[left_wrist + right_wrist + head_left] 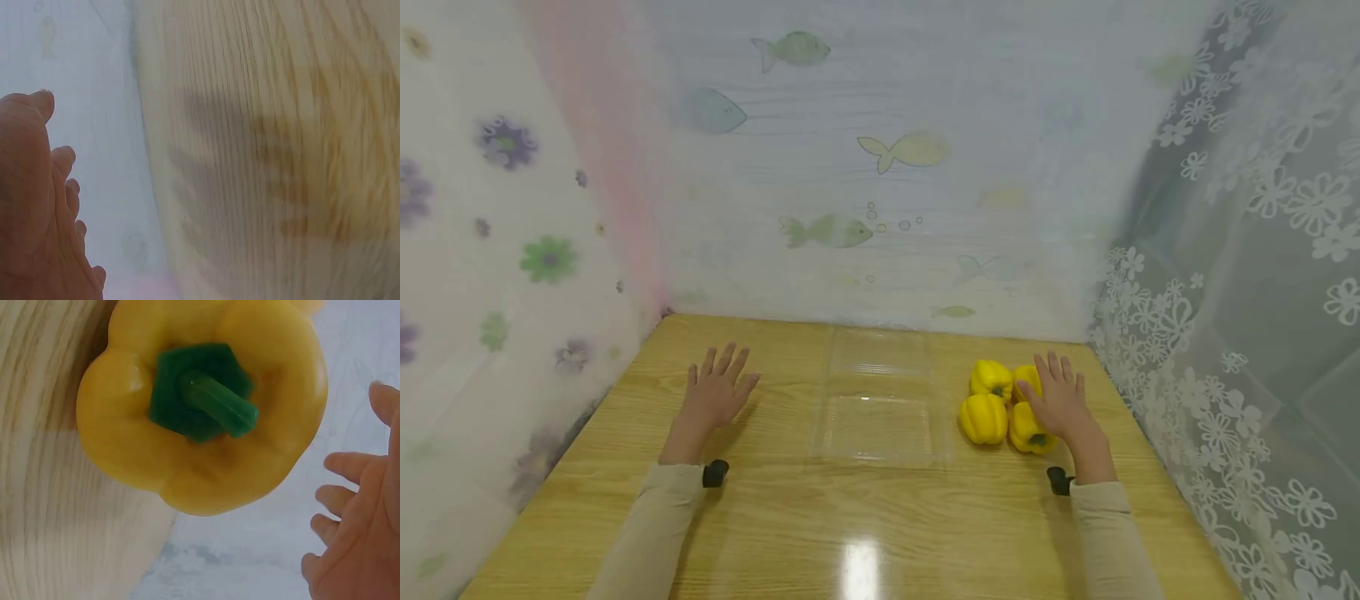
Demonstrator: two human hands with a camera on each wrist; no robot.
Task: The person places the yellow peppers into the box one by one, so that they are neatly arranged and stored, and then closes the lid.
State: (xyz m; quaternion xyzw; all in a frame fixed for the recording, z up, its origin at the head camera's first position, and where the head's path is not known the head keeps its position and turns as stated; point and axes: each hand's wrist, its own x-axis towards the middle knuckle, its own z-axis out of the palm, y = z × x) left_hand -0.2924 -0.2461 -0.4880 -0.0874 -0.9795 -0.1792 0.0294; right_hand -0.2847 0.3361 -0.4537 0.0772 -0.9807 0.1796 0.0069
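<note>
Several yellow bell peppers [983, 419] with green stems sit in a cluster on the right of the table. Over the right edge of that cluster is my right hand [1062, 404], fingers spread and nothing held; it partly hides two peppers. In the right wrist view one bell pepper [206, 469] shows its stem close up, with the hand [356, 531] beside it. My left hand [715, 400] hovers above the table's left side, fingers spread, its shadow falling on the wood in the left wrist view. A clear plastic container [880, 429] lies opened flat between the hands.
The wooden table [760, 533] carries all of these things. A sheet with printed fish [827, 231] hangs behind it, a flowered sheet [550, 258] at the left and a sheer flowered curtain [1202, 392] at the right. A black wrist camera [715, 473] sits at the left cuff.
</note>
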